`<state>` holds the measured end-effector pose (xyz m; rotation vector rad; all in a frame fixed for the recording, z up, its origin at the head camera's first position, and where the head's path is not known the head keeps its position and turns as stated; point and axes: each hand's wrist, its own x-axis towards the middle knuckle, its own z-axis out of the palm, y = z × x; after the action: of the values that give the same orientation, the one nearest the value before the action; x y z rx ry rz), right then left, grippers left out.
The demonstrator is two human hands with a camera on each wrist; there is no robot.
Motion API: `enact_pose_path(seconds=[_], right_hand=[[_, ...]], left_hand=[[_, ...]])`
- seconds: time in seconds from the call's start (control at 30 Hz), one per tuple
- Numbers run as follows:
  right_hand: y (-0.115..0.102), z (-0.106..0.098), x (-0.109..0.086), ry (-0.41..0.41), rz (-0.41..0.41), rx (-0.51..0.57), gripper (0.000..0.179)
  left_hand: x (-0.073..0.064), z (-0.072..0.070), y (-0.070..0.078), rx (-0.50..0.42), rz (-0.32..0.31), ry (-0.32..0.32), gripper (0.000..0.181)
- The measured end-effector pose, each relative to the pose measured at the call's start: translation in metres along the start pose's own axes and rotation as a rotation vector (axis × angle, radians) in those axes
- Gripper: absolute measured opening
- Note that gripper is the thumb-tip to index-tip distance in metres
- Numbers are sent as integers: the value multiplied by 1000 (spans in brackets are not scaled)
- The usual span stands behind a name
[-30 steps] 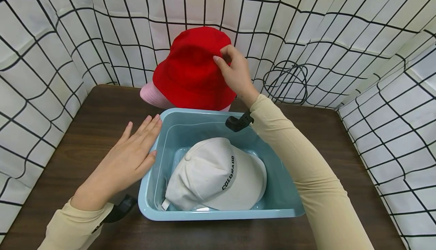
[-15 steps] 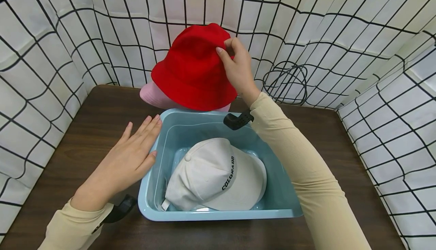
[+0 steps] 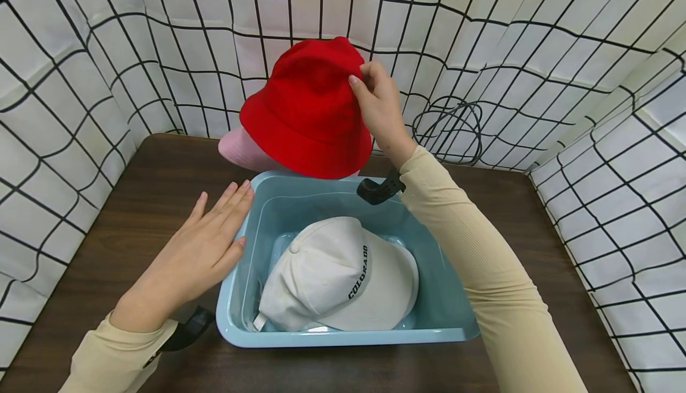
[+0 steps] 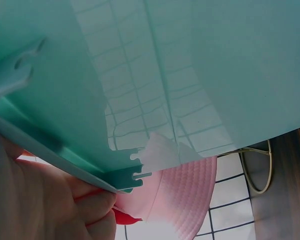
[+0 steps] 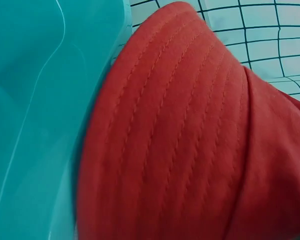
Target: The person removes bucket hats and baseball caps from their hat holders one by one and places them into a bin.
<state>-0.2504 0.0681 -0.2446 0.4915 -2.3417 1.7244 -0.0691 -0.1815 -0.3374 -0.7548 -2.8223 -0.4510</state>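
Pinching the red hat (image 3: pixel 308 119) just behind the tub (image 3: pixel 375 338), the right hand (image 3: pixel 383 107) could drag the overlapped pink hat (image 3: pixel 243 149) if cloth clings, left hand (image 3: pixel 199 247) straight-fingered beside the tub.

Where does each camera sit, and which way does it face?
Head: worn on the head, facing forward and down at a blue plastic tub and red fabric bucket hat; left hand and right hand show.
Left wrist: worn there, facing the tub's side and a pink fabric hat; left hand partly shows.
Right wrist: worn there, facing the red hat's stitched brim; no hand clearly shows.
Head and right wrist share the red hat and tub.
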Motion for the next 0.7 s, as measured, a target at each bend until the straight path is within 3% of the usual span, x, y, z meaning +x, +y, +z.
enact_pose_path(seconds=[0.5, 0.7], right_hand=[[2, 1, 3, -18, 19, 16, 15], [1, 0, 3, -44, 42, 26, 28]], left_hand=[[-1, 0, -1, 7, 4, -2, 69], [-1, 0, -1, 7, 2, -4, 69]])
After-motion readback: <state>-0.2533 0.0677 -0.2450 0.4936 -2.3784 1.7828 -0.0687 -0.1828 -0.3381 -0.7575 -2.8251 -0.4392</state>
